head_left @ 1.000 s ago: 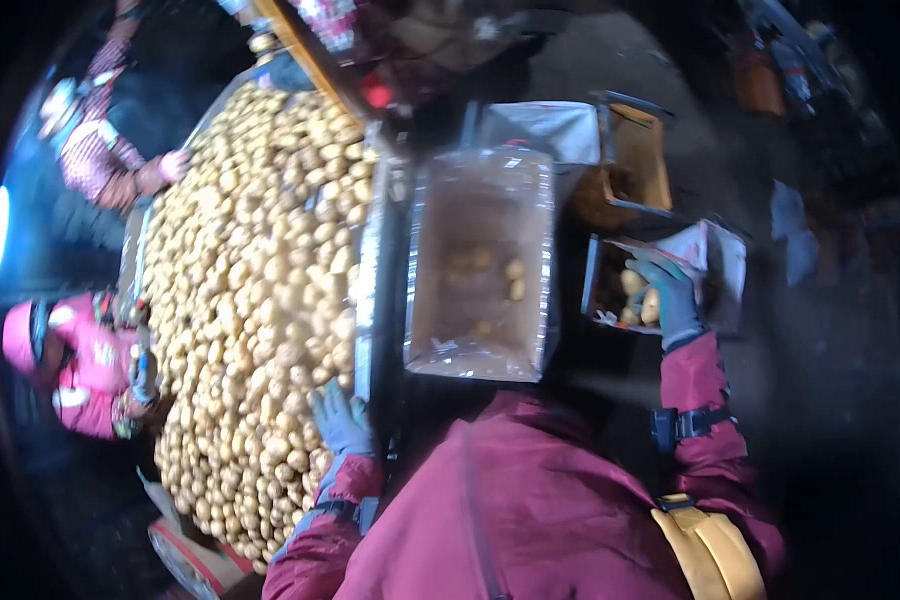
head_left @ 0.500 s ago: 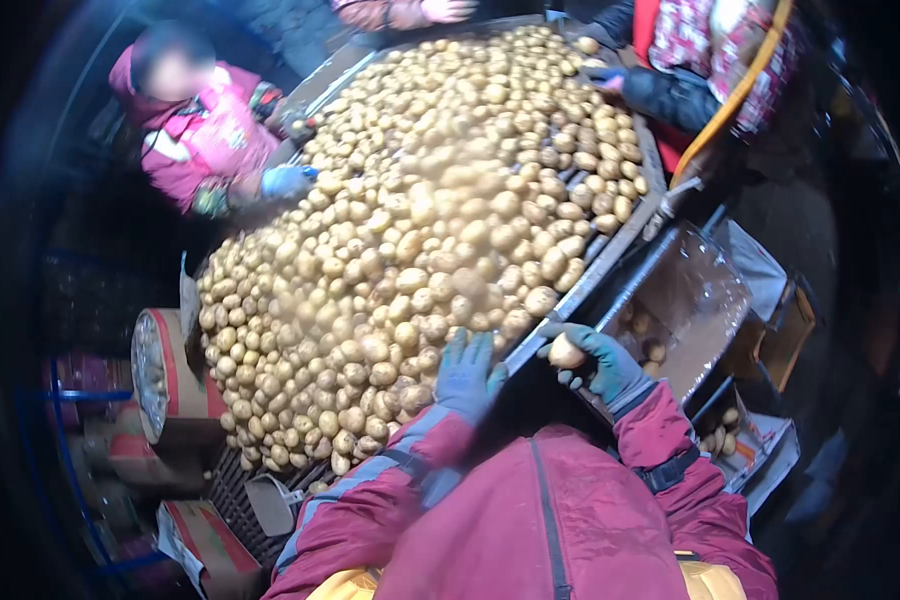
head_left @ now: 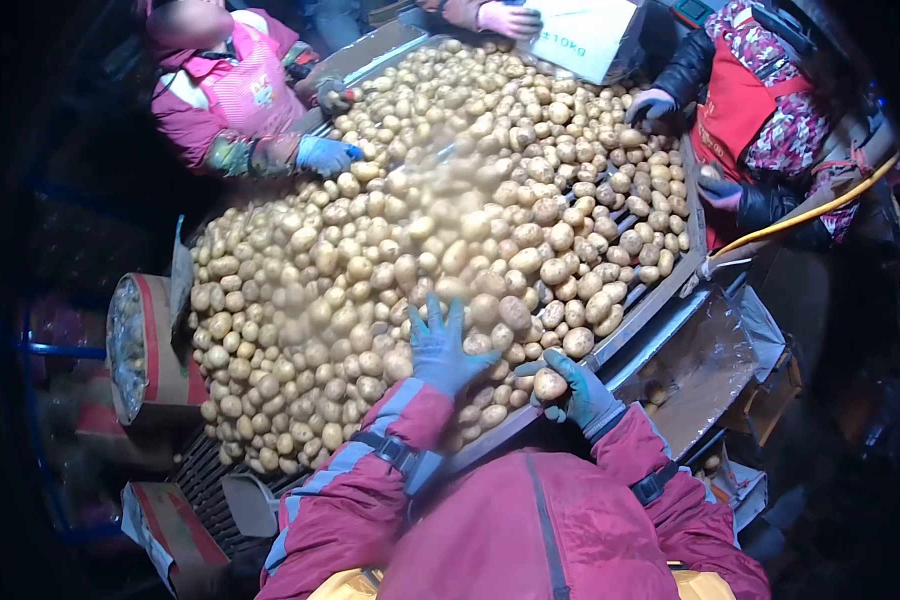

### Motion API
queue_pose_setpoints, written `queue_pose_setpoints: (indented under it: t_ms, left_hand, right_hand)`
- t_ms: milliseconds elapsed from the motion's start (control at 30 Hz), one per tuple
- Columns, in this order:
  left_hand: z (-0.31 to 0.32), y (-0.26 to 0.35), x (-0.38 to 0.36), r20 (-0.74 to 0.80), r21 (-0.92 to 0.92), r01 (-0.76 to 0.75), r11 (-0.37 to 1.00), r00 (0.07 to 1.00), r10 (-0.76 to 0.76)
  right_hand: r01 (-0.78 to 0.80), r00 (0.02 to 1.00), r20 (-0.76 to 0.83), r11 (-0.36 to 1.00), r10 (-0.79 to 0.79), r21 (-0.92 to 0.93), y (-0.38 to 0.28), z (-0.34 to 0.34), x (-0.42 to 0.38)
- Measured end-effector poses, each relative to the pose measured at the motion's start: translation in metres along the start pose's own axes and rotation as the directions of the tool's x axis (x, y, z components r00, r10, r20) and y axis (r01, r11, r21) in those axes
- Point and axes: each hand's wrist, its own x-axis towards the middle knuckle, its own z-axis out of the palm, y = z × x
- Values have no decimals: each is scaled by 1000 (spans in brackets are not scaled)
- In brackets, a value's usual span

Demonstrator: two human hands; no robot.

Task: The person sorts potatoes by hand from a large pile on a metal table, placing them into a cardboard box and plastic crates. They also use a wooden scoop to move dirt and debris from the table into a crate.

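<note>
A broad heap of potatoes (head_left: pixel 370 270) covers the sorting table in front of me. My left hand (head_left: pixel 444 350), in a blue-grey glove, rests on the near part of the heap with its fingers spread, gripping nothing. Just right of it, above the table's near edge, my right hand (head_left: pixel 578 392) is closed around a single potato (head_left: pixel 549 385), in a grey-green glove. Slatted bars show between some potatoes at the right.
Right of the table stands a plastic-lined cardboard box (head_left: pixel 695 370) with a few potatoes. Another lined box (head_left: pixel 150 345) is at the left. Co-workers' gloved hands touch the heap at left (head_left: pixel 328 155) and right (head_left: pixel 652 105). A white box (head_left: pixel 585 38) marked 10kg stands at the far edge.
My view has shifted. My left hand has moved further onto the heap, fingers spread wider. My right hand, still with the potato, has come closer to it. A white box now appears at the far edge.
</note>
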Motion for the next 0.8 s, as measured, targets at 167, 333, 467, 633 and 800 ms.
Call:
queue_pose_setpoints:
  t_ms: [167, 333, 467, 633, 800]
  left_hand:
    - [1, 20, 57, -12, -133, 69, 989, 997, -72]
    - [18, 36, 91, -33, -216, 126, 968, 990, -136]
    - [1, 56, 128, -31, -115, 78, 990, 996, -82]
    - [36, 94, 209, 0, 150, 111, 982, 994, -112]
    - [38, 105, 201, -172, -153, -132, 979, 979, 105]
  right_hand:
    - [70, 997, 27, 994, -73, 90, -12, -8, -16]
    - [130, 989, 56, 988, -135, 82, -10, -15, -28]
    - [165, 986, -10, 984, -165, 59, -3, -15, -35]
    - [321, 937, -139, 947, -320, -16, 20, -17, -44]
    - [285, 928, -265, 957, -260, 57, 24, -2, -49]
